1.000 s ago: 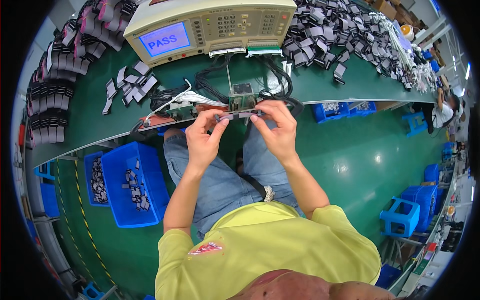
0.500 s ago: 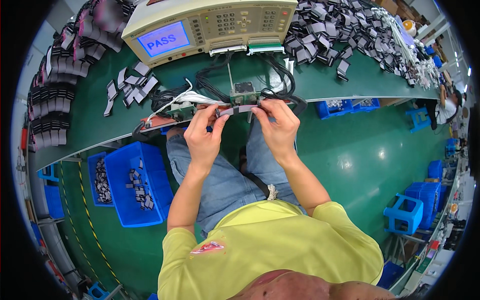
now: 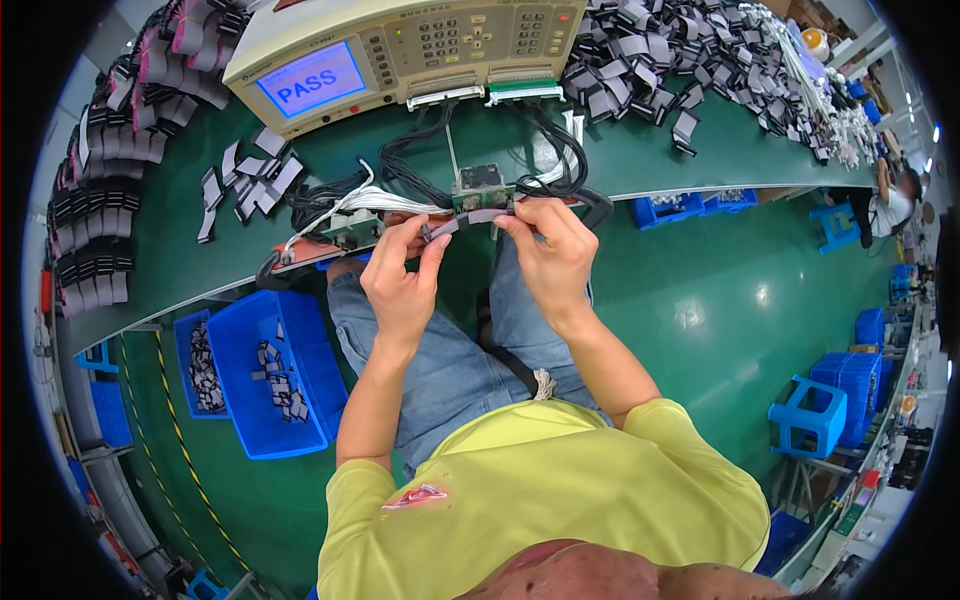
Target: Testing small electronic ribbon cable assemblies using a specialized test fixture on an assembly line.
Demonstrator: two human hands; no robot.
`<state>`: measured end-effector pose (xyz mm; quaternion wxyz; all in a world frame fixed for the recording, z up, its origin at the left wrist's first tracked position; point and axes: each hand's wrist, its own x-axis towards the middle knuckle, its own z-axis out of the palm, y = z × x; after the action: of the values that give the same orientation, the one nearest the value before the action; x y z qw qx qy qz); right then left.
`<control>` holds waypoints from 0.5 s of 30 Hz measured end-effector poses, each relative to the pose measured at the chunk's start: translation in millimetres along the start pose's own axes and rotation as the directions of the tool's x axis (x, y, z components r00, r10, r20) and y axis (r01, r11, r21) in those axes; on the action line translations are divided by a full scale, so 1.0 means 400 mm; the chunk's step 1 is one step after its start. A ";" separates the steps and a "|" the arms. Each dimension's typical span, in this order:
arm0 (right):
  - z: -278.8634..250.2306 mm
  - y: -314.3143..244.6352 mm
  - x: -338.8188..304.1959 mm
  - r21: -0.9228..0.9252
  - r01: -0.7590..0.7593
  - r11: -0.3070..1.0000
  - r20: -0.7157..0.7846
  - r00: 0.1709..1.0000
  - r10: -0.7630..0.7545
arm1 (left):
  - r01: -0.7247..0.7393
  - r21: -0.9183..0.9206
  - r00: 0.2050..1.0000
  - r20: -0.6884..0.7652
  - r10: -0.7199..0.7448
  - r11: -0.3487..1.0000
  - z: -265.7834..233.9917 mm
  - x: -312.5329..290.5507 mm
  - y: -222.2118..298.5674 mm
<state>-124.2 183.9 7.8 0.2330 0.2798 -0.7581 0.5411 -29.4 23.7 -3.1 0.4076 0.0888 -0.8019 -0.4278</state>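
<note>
A short grey ribbon cable (image 3: 486, 215) with black connectors spans the gap between my hands at the table's front edge. My left hand (image 3: 402, 285) pinches its left end, which tilts lower than the rest. On its right end, my right hand (image 3: 552, 258) is closed with thumb and fingertips. Just behind the cable is a small test fixture (image 3: 480, 180) with a dark block on top; whether the cable's right end touches it is hidden by my fingers. Black and white wires (image 3: 425, 158) run from the fixture to a beige tester (image 3: 420, 50) with a lit screen.
Loose ribbon cables (image 3: 250, 180) lie left of the fixture, and a large heap (image 3: 670, 60) covers the back right. Stacked cables (image 3: 95, 230) line the table's left end. Below stands a blue bin (image 3: 330, 400) with cables inside. A blue stool (image 3: 808, 418) and a seated person (image 3: 890, 210) are at right.
The cable's left end has dropped slightly and shifted left with my left hand. My right hand stays near the fixture, still pinching the cable. The whole view has shifted a little.
</note>
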 end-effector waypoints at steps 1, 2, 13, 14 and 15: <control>-0.001 -0.005 0.002 -0.021 -0.018 1.000 0.022 1.000 0.018 | 0.007 -0.006 1.000 0.006 -0.007 1.000 -0.001 0.000 0.000; -0.003 -0.008 0.003 -0.022 -0.020 1.000 0.026 0.999 0.020 | 0.015 -0.011 1.000 0.012 -0.015 1.000 -0.002 0.000 0.000; -0.002 -0.005 0.003 -0.018 -0.002 1.000 0.045 0.999 0.002 | 0.005 -0.022 1.000 0.017 -0.004 1.000 -0.007 -0.002 -0.008; -0.001 -0.002 0.003 -0.021 -0.004 1.000 0.044 0.999 0.005 | 0.001 -0.018 1.000 0.022 -0.001 1.000 -0.007 -0.002 -0.008; 0.000 0.001 0.002 -0.022 0.005 1.000 0.039 0.999 -0.004 | 0.001 -0.022 1.000 0.025 0.000 1.000 -0.006 -0.003 -0.009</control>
<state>-125.2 184.0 8.1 0.2225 0.2896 -0.7676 0.5267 -27.6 20.4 -5.8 0.3984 0.0792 -0.8020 -0.4379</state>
